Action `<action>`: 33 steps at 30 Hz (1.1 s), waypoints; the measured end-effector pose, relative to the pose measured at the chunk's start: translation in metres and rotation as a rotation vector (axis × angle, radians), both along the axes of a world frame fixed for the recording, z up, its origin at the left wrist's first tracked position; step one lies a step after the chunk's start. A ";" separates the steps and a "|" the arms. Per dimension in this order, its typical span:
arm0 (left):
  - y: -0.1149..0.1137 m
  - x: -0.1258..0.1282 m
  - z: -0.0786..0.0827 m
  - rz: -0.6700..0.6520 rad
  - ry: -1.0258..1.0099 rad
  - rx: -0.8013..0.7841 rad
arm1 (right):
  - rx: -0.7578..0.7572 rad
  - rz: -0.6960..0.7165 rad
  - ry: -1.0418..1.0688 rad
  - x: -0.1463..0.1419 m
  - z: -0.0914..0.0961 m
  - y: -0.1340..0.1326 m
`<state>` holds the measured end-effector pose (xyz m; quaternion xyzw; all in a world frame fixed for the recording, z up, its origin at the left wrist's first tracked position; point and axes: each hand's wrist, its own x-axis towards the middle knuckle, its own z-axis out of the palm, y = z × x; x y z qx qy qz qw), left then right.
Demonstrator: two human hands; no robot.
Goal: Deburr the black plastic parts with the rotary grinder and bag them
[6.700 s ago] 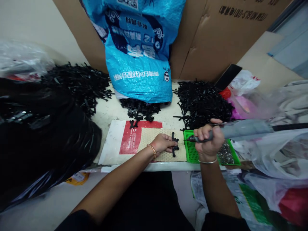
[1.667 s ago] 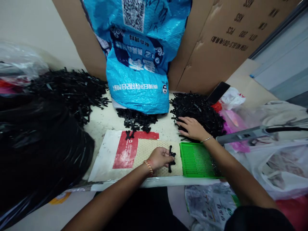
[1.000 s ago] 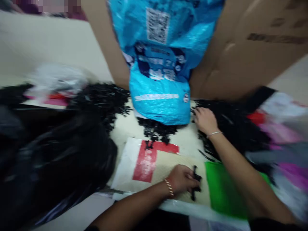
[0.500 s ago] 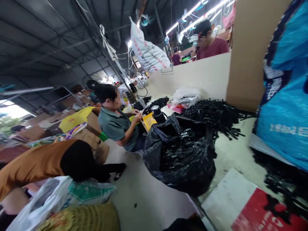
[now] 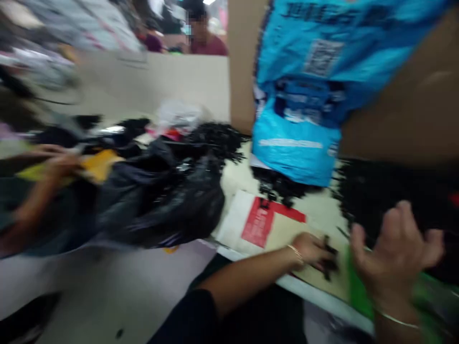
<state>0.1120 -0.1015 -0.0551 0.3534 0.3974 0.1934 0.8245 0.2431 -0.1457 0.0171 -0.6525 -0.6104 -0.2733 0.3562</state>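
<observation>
My left hand [image 5: 310, 251], with a bracelet at its wrist, is closed over a sheet of tan cardboard [image 5: 285, 231] at the table's near edge. In its fingers is a small black piece [image 5: 330, 258], blurred, with several short arms sticking out. To the right, my right hand [image 5: 398, 243] is raised with its fingers spread and nothing in them. Behind that hand lies a large dark heap of black pieces [image 5: 380, 191]. Something green [image 5: 358, 282] lies under and beside the right hand, too smeared to name.
A black plastic bag [image 5: 161, 200] full of black pieces stands at left. Beside it a co-worker's forearm [image 5: 39, 200] reaches over the table. A blue printed sack [image 5: 297, 143] leans against brown cardboard [image 5: 240, 71]. More black strips [image 5: 218, 138] lie at the back.
My view has swung right and down to the table. Both my hands have come into sight, the left with a black piece. The black bag and blue sack have shifted left in view.
</observation>
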 end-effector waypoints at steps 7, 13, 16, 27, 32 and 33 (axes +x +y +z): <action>-0.004 0.018 0.013 -0.140 0.062 -0.038 | 0.319 -0.238 0.387 0.044 -0.006 -0.091; -0.009 0.016 0.019 -0.112 0.082 -0.015 | -0.059 0.111 0.863 0.057 0.003 -0.033; -0.010 0.018 0.018 -0.110 0.066 -0.021 | -0.079 0.108 0.791 0.055 0.011 -0.026; -0.014 0.022 0.004 -0.107 0.038 0.022 | -0.324 0.128 0.027 0.038 -0.021 0.035; -0.015 0.016 0.006 -0.218 -0.074 0.229 | -0.554 -0.182 -0.191 0.070 -0.029 0.139; -0.010 0.010 0.009 -0.327 -0.180 0.360 | -0.535 -0.124 -0.250 0.056 -0.033 0.166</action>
